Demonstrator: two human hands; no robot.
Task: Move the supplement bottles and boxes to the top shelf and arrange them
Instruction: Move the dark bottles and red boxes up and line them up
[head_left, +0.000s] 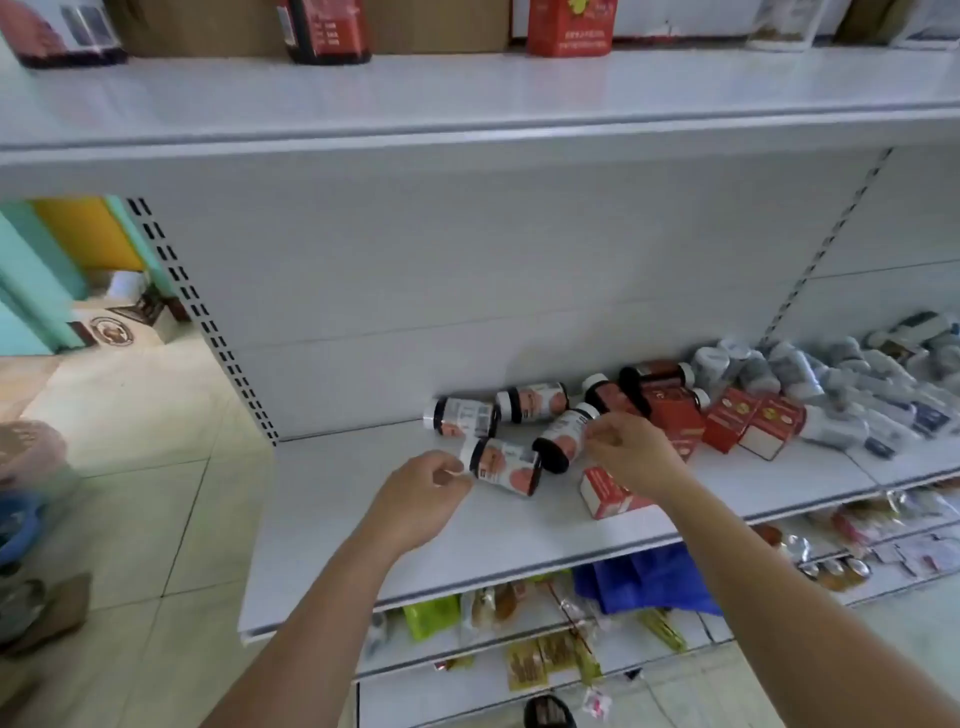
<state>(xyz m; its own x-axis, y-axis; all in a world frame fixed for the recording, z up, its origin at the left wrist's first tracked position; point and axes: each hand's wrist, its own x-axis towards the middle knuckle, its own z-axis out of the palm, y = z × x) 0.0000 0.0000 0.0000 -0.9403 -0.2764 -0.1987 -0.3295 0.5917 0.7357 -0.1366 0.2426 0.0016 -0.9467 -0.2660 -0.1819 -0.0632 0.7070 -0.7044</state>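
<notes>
Two hands reach over the middle shelf (332, 525); the left hand (423, 486) curls beside the front bottle (503, 466), the right hand (635, 453) touches the second bottle (563, 435); blur hides whether either grip holds; red boxes (675, 415) lie farther back on that shelf.

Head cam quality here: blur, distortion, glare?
Head view: wide-angle lens bows the top shelf edge and slants the slotted upright. The left hand and right hand are motion-soft. The nearest supplement bottle label is unreadable. Lighting is flat, with weak shadows and no strong glare.
</notes>
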